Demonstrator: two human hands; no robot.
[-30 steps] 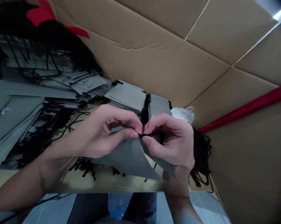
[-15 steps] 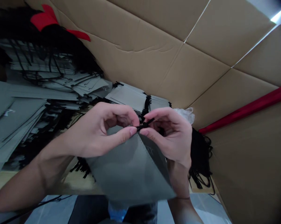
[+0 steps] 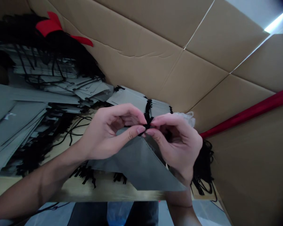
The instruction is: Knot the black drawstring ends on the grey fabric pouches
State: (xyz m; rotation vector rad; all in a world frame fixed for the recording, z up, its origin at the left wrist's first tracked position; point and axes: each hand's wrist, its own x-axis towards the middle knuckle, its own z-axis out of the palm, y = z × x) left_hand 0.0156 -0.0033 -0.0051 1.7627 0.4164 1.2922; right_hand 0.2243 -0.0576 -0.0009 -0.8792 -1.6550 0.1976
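Note:
Between my fingertips is a black cord [image 3: 148, 123], bunched in what looks like a knot at the corner of a grey pouch [image 3: 141, 163]. My left hand [image 3: 115, 131] pinches the cord from the left with thumb and forefinger. From the right, my right hand [image 3: 176, 135] pinches it too, thumb and forefinger almost meeting the left ones. Below both hands hangs the pouch, one corner pointing toward the lower right. My right hand hides part of its lettering. The other fingers of both hands are curled in.
Stacks of grey pouches [image 3: 26, 119] with black cords lie at the left. Smaller stacks [image 3: 129, 96] stand behind my hands. A black cord bundle [image 3: 203, 166] lies at the right. Cardboard walls [image 3: 136, 37] enclose the back and right, with a red strip [image 3: 247, 114] across them.
Both hands have shifted slightly right with the cord, which is now drawn into a tighter bunch. The pouch's lower edge has swung up and right, uncovering more of the table.

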